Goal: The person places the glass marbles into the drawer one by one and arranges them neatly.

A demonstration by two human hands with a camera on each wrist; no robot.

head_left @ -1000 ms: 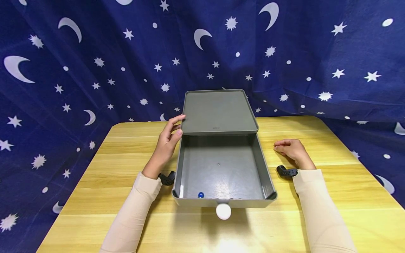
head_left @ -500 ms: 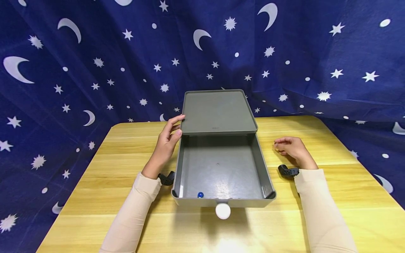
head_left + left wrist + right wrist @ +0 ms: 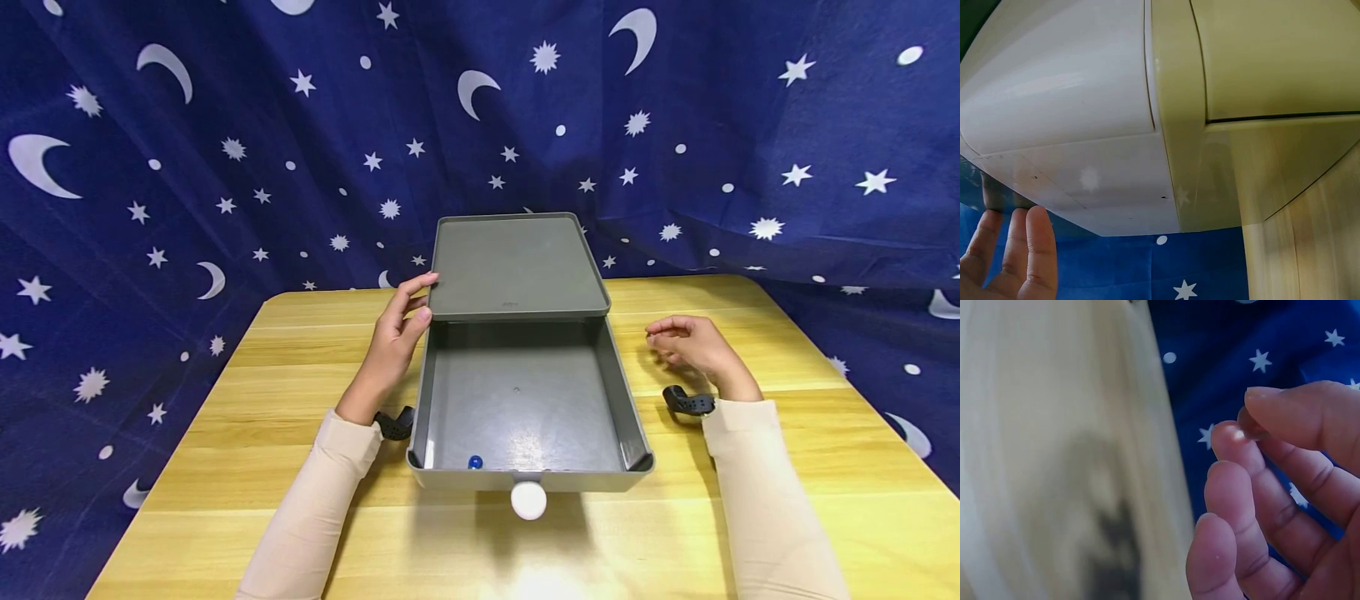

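In the head view, a grey desktop drawer box stands on the table with its drawer pulled out toward me. One blue marble lies inside at the drawer's front left, behind the white round knob. My left hand rests against the box's left side, fingers extended; its fingers touch the lower edge of the white side wall in the left wrist view. Right of the drawer, my right hand is raised over the table, thumb and forefinger pinching a small rounded brownish thing, partly hidden and glassy-looking.
The wooden table extends on both sides of the box. A blue curtain with moons and stars hangs close behind the table's back edge. A black wrist mount sits at each cuff.
My right hand has risen slightly and shifted a little, its wrist moving right. The left hand, box, drawer and blue marble keep their places.
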